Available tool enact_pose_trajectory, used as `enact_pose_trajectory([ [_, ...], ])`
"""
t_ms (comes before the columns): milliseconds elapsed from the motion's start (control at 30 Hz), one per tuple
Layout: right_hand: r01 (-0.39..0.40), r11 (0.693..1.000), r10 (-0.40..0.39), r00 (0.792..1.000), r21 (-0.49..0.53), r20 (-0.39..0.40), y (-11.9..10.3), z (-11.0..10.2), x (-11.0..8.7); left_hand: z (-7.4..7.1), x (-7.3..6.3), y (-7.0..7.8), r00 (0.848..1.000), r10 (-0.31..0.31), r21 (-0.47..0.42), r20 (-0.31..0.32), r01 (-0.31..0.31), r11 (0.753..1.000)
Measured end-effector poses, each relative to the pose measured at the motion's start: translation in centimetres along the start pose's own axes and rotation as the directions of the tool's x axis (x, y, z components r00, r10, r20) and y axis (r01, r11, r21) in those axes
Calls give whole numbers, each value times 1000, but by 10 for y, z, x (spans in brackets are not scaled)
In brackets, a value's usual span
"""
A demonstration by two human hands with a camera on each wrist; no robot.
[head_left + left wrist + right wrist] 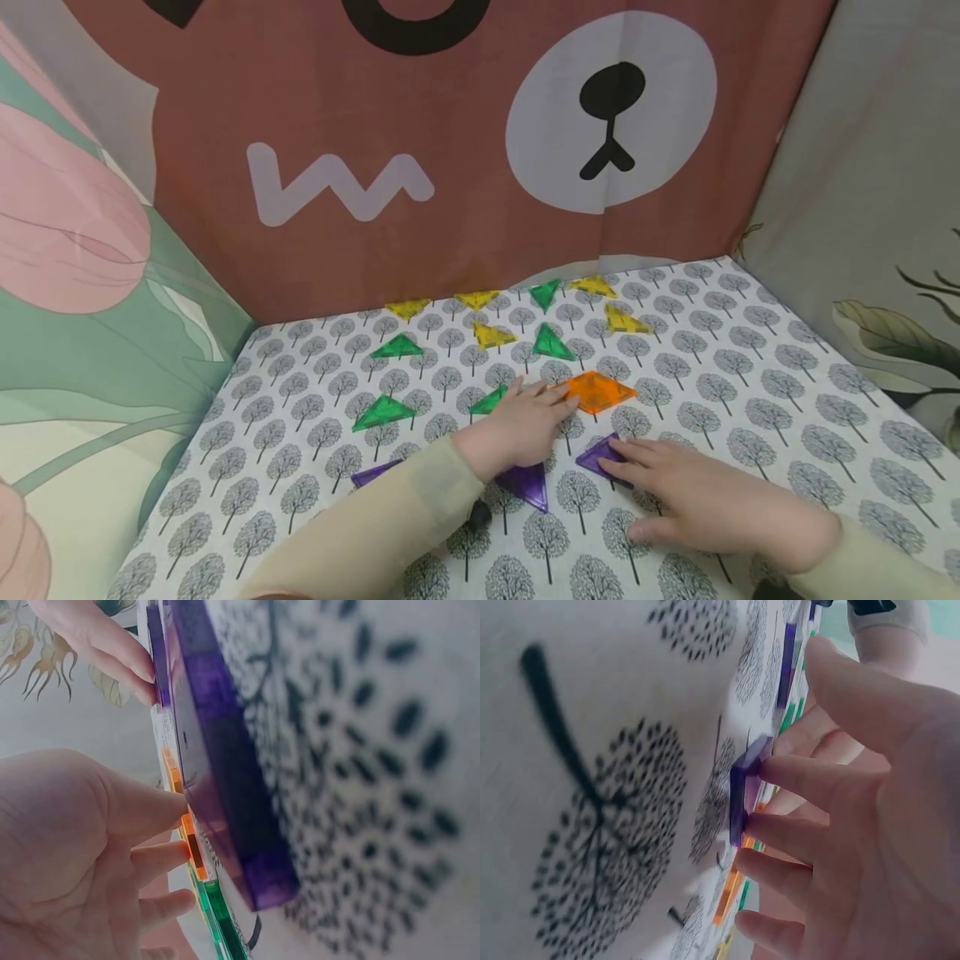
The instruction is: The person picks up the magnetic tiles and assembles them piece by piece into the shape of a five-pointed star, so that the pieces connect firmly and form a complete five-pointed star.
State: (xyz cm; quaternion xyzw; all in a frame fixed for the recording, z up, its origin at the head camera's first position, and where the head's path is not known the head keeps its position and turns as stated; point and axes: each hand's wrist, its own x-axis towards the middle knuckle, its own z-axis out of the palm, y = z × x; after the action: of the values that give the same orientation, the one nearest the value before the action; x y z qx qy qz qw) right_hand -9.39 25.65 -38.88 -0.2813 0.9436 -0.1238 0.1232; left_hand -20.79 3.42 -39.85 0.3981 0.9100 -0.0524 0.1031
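My left hand (521, 425) reaches over the cloth with its fingers extended, the fingertips at the left corner of an orange translucent diamond shape (597, 392). Whether they press on it is hard to tell. A purple triangular tile (528, 486) lies partly under that hand, large in the left wrist view. Right of it, the fingertips of my right hand (701, 492) touch another purple triangular tile (739, 791), fingers nearly straight. A green triangular tile (487, 401) is partly covered by the left hand. A third purple tile (373, 473) shows beyond the left sleeve.
Green triangular tiles (384, 412) and yellow triangular tiles (492, 335) lie scattered toward the back of the tree-patterned cloth (705, 367). A brown bear-print curtain (360, 267) rises behind, with printed fabric (862, 250) hanging at both sides.
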Motion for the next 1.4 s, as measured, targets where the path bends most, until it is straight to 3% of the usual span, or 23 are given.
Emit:
enact_pose_trajectory([
  [267, -82, 996, 81, 995, -15, -55, 15, -2, 0, -2, -8, -3, 1000, -7, -29, -2, 7, 1000],
  [700, -95, 995, 97, 993, 34, -72, 30, -10, 9, 1, -10, -4, 1000, -5, -45, -2, 5, 999],
  [1167, -59, 998, 57, 992, -10, -109, 39, -14, 16, 1, -13, 0, 1000, -12, -30, -1, 12, 999],
  [1400, -89, 996, 87, 991, -17, -105, 41, -16, 20, 1, -17, 2, 1000, 1, -23, -1, -1, 1000],
])
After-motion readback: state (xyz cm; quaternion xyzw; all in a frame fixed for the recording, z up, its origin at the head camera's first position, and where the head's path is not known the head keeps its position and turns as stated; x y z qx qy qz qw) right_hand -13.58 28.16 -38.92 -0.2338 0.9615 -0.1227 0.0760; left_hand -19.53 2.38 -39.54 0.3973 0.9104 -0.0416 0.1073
